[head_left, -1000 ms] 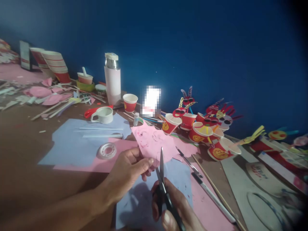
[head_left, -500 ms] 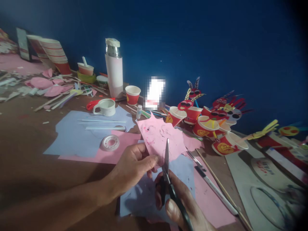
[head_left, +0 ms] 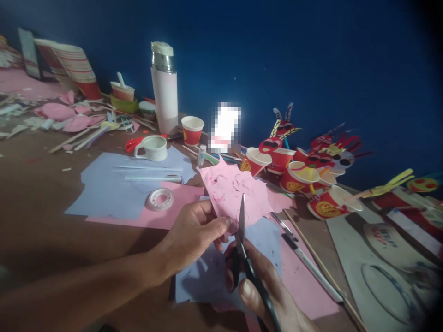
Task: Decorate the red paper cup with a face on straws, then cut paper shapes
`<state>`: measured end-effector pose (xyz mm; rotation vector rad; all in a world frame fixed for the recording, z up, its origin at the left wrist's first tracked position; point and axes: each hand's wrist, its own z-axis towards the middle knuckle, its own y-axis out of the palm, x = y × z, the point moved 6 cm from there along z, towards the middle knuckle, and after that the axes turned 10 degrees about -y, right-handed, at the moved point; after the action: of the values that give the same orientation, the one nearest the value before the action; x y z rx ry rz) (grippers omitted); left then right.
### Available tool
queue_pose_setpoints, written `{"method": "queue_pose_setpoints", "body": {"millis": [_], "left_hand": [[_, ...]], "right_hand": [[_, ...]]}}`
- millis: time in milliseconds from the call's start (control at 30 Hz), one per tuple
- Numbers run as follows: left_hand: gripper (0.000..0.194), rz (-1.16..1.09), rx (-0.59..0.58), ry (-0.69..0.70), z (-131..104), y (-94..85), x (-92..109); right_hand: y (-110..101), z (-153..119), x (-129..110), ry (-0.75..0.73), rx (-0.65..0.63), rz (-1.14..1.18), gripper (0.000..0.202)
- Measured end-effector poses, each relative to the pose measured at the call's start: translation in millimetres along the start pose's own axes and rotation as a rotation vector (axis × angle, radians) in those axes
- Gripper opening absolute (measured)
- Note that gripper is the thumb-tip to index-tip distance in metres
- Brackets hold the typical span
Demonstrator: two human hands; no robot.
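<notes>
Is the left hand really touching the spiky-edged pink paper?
Touching: the head view shows the left hand gripping the paper near its lower edge, thumb on top.

A single head camera is looking out from above the person's own arms, facing forward and down across a brown table (head_left: pixel 44 198) toward a blue wall (head_left: pixel 221 50). The left hand (head_left: pixel 197 228) and right hand (head_left: pixel 259 281) are appearing close, low and near the middle, while the cup stack (head_left: pixel 78 69) is standing farther off at upper left. The wide view is leaning, the table's back edge sloping down rightward; the upper right corner is darkening, perhaps from the lens rim.
</notes>
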<state>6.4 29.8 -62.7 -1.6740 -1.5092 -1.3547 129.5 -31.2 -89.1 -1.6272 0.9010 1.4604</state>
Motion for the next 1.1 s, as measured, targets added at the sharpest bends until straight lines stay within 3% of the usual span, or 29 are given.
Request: {"method": "queue_pose_setpoints", "body": {"millis": [233,1100], "left_hand": [[0.01,0.005,-0.011,0.012,0.1,-1.5,-1.5],[0.007,0.018,-0.021,-0.016,2.9,-2.9,-4.5]], "right_hand": [[3.3,2.4,-3.3,-0.067,-0.016,0.029,0.042],[5.5,2.7,-2.5,-0.021,0.02,0.24,0.04]]}}
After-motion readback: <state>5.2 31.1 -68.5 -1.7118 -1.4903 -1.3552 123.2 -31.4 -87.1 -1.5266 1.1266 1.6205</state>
